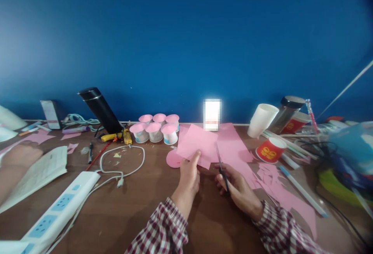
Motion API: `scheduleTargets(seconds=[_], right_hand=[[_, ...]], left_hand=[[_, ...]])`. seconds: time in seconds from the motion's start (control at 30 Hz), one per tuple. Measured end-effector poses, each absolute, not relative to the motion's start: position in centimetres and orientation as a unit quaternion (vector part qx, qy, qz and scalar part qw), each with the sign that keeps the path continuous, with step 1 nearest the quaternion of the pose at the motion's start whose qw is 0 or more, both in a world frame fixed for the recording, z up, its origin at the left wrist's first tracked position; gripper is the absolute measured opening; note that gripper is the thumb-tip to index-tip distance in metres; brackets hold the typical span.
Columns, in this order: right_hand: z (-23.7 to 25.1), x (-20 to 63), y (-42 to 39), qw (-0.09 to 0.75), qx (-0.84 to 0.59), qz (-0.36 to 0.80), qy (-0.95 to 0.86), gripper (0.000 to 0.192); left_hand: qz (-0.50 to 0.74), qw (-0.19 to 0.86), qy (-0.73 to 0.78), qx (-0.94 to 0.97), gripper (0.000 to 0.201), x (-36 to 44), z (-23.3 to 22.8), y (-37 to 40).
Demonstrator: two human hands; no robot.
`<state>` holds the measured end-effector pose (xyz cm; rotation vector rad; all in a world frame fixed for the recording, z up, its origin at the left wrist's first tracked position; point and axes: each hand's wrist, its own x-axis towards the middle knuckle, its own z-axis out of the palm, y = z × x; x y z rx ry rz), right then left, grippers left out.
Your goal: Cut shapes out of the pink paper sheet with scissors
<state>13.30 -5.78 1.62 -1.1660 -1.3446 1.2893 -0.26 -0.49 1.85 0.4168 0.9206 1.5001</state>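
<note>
My left hand [189, 174] pinches the near edge of a pink paper sheet [196, 145], holding it up over the brown table [145, 203]. My right hand [237, 188] grips a pair of black scissors [220, 164], whose blades point up and away along the sheet's right side. More pink paper [233, 145] lies flat under and behind the held sheet, and a small pink disc [173, 159] lies just left of it. Both sleeves are red-and-white plaid.
Several pink-topped cups [155, 129] stand at the back. A white power strip [55, 215] and cable [122, 164] lie left, near an open booklet [35, 172] and a black flask [100, 108]. Red cup [269, 150], white cup [262, 120], pens and pink scraps [279, 188] crowd the right.
</note>
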Motion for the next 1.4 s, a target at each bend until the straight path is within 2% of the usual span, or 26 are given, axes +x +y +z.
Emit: scheduleTargets(seconds=[0.3,0.53,0.83,1.4], right_hand=[[1.3,13.3,-5.8,0.439,-0.476,0.541,-0.537,0.037],[1.4,13.4,-5.8,0.437,-0.470,0.537,-0.548,0.039],[1.2,13.3,-5.7,0.438,-0.478,0.535,-0.541,0.042],[0.8,13.6,-5.6,0.419,-0.490,0.523,-0.558,0.044]], left_hand=[[0.681,0.625,0.346,0.164,0.029,-0.6,2.4,-0.1],[0.616,0.630,0.420,0.217,0.032,-0.2,1.4,-0.4],[0.644,0.582,0.434,0.242,0.042,0.3,0.2,-0.3],[0.633,0.593,0.436,0.241,0.037,0.4,0.3,-0.6]])
